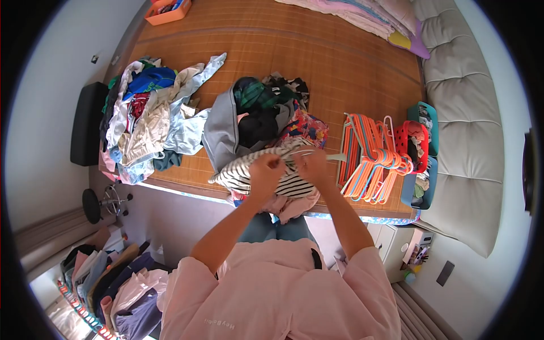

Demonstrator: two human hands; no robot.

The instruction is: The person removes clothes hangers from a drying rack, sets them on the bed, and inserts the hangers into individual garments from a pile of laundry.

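A black-and-white striped shirt (pixel 235 173) is spread in front of me over the near edge of the heap. My left hand (pixel 266 173) is closed on its fabric. My right hand (pixel 311 167) is closed beside it, around a pale hanger (pixel 337 157) whose one end sticks out to the right. The rest of the hanger is partly hidden by the shirt and my fingers. Behind the shirt lie a grey garment (pixel 220 133), a dark green plaid one (pixel 252 93) and a red floral one (pixel 309 124). Pink cloth (pixel 289 207) hangs below my hands.
Orange and white hangers (pixel 368 158) are stacked at the right, beside a red basket (pixel 420 164) and blue-green baskets (pixel 407 192) holding small clothes. Another clothes pile (pixel 147 113) lies left. An orange box (pixel 170 17) stands at the far left; hung clothes (pixel 107 277) are at lower left.
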